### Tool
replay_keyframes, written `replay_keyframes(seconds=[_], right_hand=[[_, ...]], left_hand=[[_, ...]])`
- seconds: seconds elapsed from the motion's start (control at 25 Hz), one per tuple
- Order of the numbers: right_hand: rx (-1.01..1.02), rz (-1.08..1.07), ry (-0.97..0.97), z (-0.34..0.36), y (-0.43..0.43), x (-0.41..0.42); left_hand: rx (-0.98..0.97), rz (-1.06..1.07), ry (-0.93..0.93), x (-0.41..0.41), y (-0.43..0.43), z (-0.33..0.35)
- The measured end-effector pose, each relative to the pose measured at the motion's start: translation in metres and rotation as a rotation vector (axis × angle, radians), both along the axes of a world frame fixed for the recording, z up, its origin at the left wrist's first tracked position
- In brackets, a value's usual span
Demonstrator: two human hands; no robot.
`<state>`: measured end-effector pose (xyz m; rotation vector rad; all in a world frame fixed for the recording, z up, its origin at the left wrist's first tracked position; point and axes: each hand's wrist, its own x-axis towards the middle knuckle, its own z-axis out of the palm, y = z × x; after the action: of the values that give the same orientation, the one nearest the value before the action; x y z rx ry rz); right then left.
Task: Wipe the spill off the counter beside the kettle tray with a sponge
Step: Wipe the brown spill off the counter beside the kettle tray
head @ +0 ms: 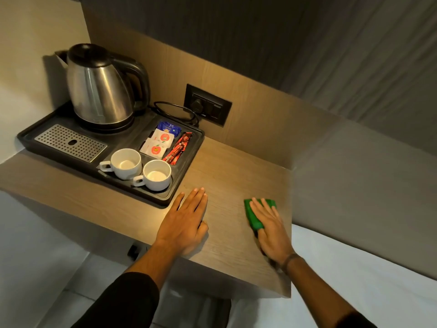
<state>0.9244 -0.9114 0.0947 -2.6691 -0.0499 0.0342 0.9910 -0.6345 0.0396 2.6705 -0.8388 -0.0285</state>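
My right hand presses flat on the green sponge near the counter's right edge, well apart from the tray; left hand rests open, empty. Sponge looks soft, light; I'd push from above

Two cups, one kettle, one sponge

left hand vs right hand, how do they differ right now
The left hand lies flat and bare on the counter, close to the kettle tray; the right hand presses on a green sponge near the counter's right edge. The right hand looks motion-blurred and has a band at the wrist; the left looks sharp, with none showing. Both are palm down with fingers extended.
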Motion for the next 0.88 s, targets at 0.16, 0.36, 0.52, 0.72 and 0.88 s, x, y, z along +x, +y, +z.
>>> replay_keyframes(seconds=[0.16, 0.36, 0.52, 0.72, 0.88], right_hand=[[0.05, 0.142, 0.051, -0.014, 0.06, -0.026], [-0.009, 0.169, 0.035, -0.018, -0.001, -0.086], [-0.063, -0.105, -0.014, -0.001, -0.007, 0.03], [-0.042, -0.142, -0.039, -0.004, 0.059, 0.116], [0.003, 0.084, -0.039, -0.029, 0.086, -0.01]], left_hand=[[0.012, 0.008, -0.02, -0.002, -0.002, 0.0], [0.009, 0.015, -0.027, 0.0, -0.001, -0.004], [0.02, 0.01, -0.016, -0.001, -0.002, -0.004], [0.007, 0.008, -0.009, 0.001, -0.002, 0.001], [0.056, -0.004, 0.009, -0.001, -0.002, 0.002]])
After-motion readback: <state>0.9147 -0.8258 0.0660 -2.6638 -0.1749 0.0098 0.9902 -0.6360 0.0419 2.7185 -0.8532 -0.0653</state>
